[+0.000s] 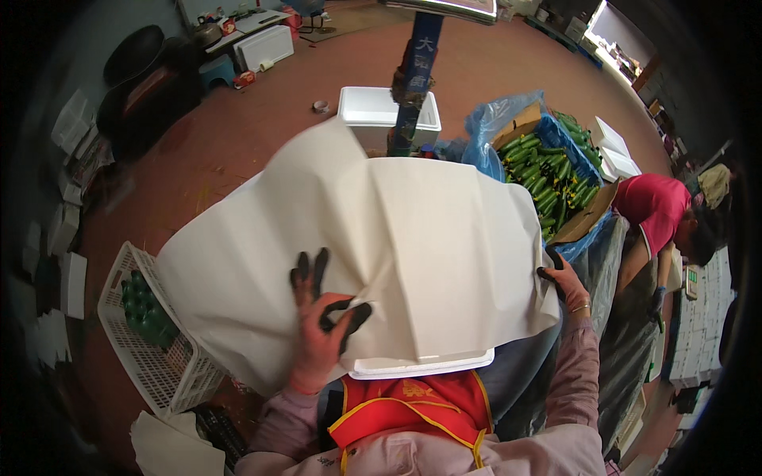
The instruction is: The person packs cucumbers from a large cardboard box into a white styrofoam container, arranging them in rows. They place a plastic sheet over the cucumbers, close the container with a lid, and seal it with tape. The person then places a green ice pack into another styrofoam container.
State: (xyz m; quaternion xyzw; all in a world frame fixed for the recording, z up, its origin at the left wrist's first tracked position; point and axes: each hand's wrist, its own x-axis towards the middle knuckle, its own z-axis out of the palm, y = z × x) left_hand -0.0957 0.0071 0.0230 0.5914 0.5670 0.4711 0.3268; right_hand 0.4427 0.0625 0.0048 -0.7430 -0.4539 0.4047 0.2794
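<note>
A large sheet of off-white paper (452,256) spreads before me, creased down its middle. My left hand (318,333), in a glove with dark fingertips, pinches a fold of it between thumb and forefinger, the other fingers raised. At the right edge, my right hand (568,282) grips the paper, thumb in view and some fingers hidden behind it. Under the near side of the sheet shows the rim of a white foam box (422,364); the paper covers the rest of it.
A blue scale post (414,83) rises beyond the paper, near an open foam box (387,107). Cucumbers (542,175) fill a lined carton at right, where a co-worker in pink (655,205) bends over. A white plastic basket (161,357) with green contents stands left.
</note>
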